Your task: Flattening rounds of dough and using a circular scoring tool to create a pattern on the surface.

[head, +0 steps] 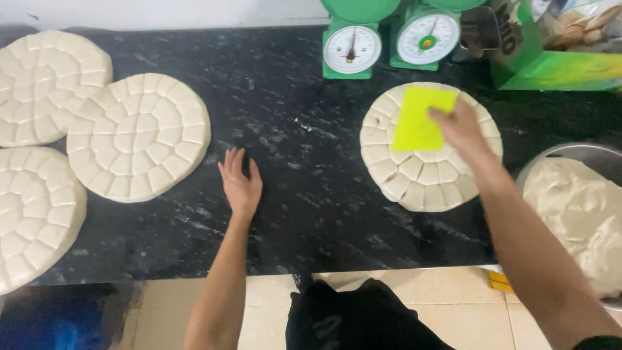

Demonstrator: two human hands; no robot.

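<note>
My right hand holds a yellow-green plastic scraper flat against a round disc of pale dough that is scored into many small pieces. My left hand lies flat and open on the black stone counter, a little right of another scored dough disc. Nothing is in the left hand.
Two more scored dough discs lie at the far left. Two green dial scales stand at the back. A steel bowl with a dough mass sits at the right. A green box stands behind it.
</note>
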